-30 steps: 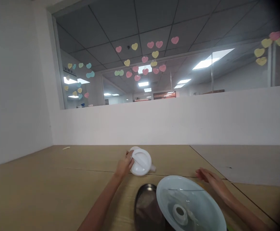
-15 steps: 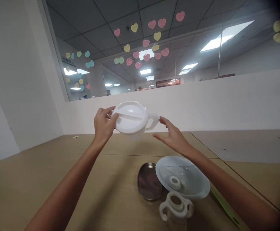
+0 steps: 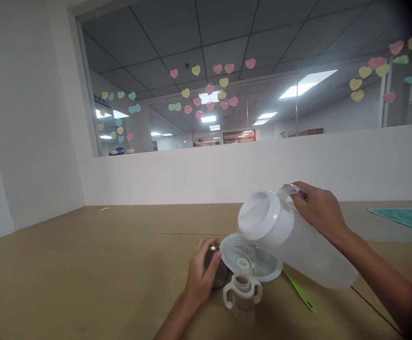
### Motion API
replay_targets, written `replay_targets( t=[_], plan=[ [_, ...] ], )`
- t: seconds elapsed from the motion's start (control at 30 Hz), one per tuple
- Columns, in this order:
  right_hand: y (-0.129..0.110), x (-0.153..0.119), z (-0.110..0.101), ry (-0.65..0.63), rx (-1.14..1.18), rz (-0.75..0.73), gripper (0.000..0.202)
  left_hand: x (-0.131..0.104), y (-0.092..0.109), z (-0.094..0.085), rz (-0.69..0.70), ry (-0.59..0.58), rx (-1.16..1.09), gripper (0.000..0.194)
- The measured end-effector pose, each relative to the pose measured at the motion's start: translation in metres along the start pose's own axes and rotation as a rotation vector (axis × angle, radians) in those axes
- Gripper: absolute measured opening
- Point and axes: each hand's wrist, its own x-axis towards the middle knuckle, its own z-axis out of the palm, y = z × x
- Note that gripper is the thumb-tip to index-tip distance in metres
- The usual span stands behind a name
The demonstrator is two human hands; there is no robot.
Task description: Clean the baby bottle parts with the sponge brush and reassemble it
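My right hand (image 3: 321,212) is closed round the handle of a translucent white pitcher (image 3: 312,250). The pitcher is tilted, its white lid (image 3: 259,215) pointing left above the pale bowl (image 3: 275,274). In the bowl lie a small white ring (image 3: 243,264) and clear pieces I cannot name. My left hand (image 3: 198,271) grips a dark, shiny metal dish (image 3: 221,275) beside the bowl, fingers and thumb curled over its left part. In front of the bowl stands an upright, uncapped baby bottle (image 3: 244,304) with two white handles. No liquid is visible leaving the pitcher.
A green flat utensil (image 3: 300,290) lies right of the bowl. A teal cloth or mat (image 3: 404,218) is at the far right. One small flat scrap (image 3: 104,208) lies near the back left. A white wall (image 3: 184,177) with windows above it bounds the table (image 3: 85,269).
The pitcher has passed from my left hand to my right, moved right and down, and tilted over the bowl. My left hand has come down onto the metal dish. The view has shifted.
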Motion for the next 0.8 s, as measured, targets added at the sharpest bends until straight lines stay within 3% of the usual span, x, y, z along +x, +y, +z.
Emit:
replay_targets(
  t=[0.1, 0.2, 0.43, 0.53, 0.67, 0.8],
  plan=[
    [0.006, -0.006, 0.009, -0.07, -0.308, -0.025, 0.026, -0.031, -0.026, 0.014, 0.068, -0.037, 0.081, 0.033],
    [0.005, -0.007, 0.022, -0.133, -0.428, -0.099, 0.026, -0.044, -0.043, 0.023, 0.103, -0.091, 0.125, 0.037],
    [0.009, -0.002, 0.047, -0.181, -0.452, -0.118, 0.02, -0.051, -0.051, 0.027, 0.122, -0.165, 0.156, 0.043],
    [0.011, 0.0, 0.049, -0.196, -0.396, -0.058, 0.019, -0.054, -0.052, 0.027, 0.126, -0.164, 0.141, 0.048],
    [0.007, 0.005, 0.036, -0.074, -0.175, 0.169, 0.026, -0.048, -0.049, 0.025, 0.143, 0.009, 0.152, 0.046],
    [-0.009, 0.018, 0.016, 0.018, 0.256, 0.303, 0.024, -0.028, -0.028, 0.011, 0.274, 0.218, 0.186, 0.025]
  ],
)
